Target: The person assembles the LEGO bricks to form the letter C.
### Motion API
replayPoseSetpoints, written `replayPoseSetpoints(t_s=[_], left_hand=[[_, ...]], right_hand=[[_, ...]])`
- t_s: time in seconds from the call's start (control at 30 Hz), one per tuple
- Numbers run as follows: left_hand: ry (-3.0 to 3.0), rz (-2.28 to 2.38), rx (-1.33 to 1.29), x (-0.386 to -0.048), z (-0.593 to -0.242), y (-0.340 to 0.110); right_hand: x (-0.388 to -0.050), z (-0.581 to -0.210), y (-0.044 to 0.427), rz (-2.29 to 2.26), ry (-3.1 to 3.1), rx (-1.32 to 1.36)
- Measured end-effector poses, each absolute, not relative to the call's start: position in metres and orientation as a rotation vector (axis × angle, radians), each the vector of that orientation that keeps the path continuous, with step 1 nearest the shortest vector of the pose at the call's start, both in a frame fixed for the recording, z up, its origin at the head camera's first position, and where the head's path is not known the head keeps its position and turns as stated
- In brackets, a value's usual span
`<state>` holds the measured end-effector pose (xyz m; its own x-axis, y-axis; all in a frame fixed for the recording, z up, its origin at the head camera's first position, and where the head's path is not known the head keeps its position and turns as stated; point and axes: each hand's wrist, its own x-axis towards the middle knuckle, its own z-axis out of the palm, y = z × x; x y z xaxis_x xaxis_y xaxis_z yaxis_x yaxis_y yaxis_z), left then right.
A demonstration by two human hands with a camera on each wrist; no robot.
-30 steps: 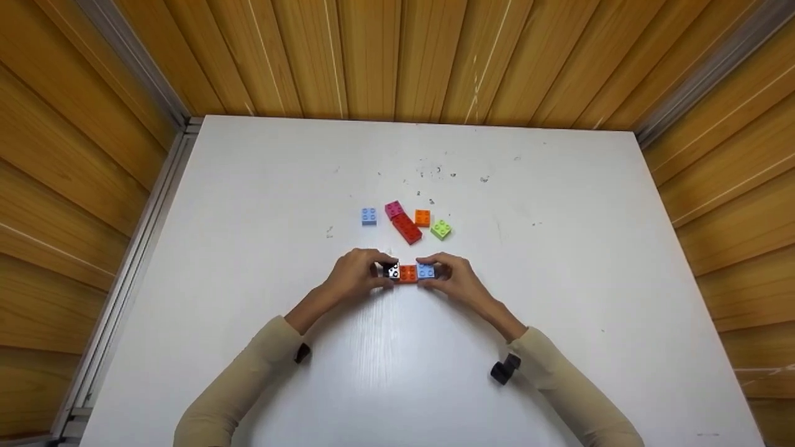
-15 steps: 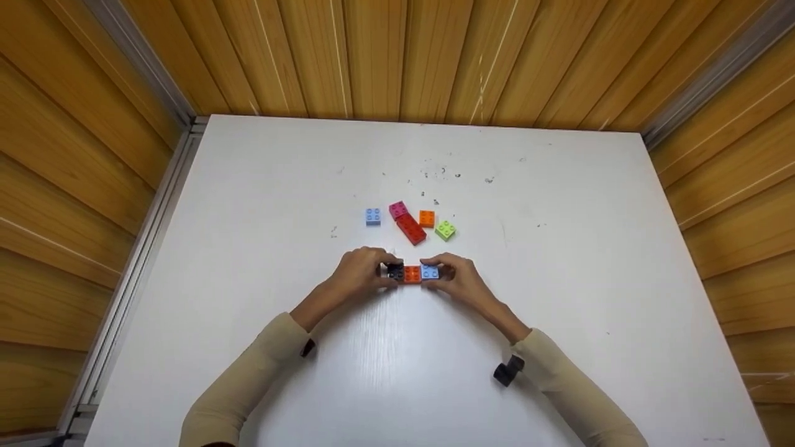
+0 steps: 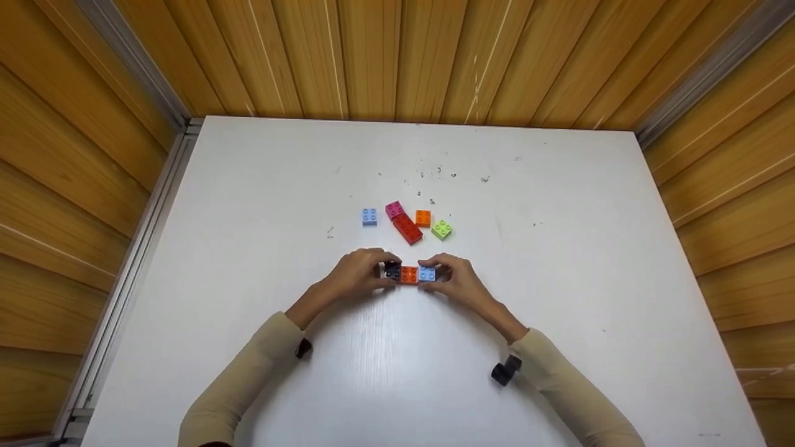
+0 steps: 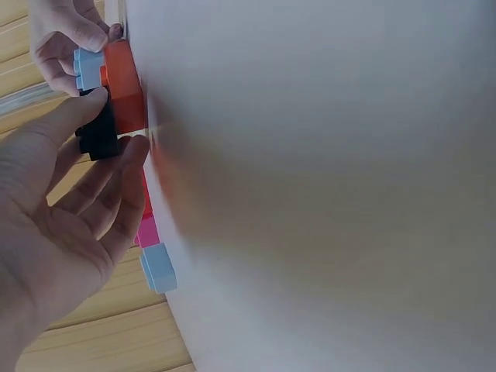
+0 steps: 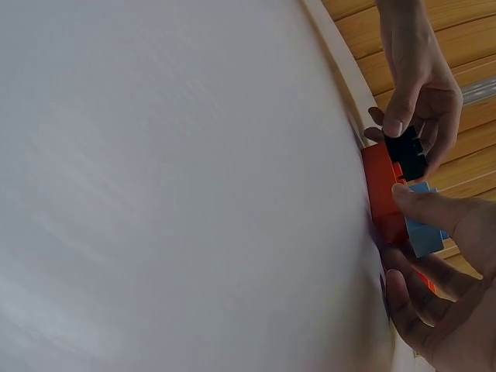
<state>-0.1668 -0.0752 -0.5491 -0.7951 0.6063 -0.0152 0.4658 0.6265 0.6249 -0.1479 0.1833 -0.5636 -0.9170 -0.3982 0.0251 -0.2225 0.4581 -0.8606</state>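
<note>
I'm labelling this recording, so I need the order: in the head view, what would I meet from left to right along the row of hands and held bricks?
Left hand → black brick → orange-red brick → light blue brick → right hand.

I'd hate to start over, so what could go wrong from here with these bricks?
The black brick in the left hand overhangs the end of the long orange brick, so pressing its outer edge might tip it. Uneven force from the right hand could dislodge the light blue brick it holds at the other end. The red brick beyond the hands might get bumped.
</note>
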Motion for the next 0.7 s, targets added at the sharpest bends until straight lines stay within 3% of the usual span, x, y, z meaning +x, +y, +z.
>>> replayPoseSetpoints(t_s=[0.2,0.4,0.7], left_hand=[[2.525,0.859,0.941,-0.179,-0.543,-0.078],[2.424,0.872,0.979,-0.218,-0.518,-0.075],[2.764,0.942,0.811,-0.27,-0.515,-0.077]], right_hand=[[-0.148,-0.563,0.184,-1.445,2.488,-0.542],[-0.147,-0.562,0.19,-1.452,2.514,-0.521],[-0.147,-0.561,0.187,-1.444,2.498,-0.543]])
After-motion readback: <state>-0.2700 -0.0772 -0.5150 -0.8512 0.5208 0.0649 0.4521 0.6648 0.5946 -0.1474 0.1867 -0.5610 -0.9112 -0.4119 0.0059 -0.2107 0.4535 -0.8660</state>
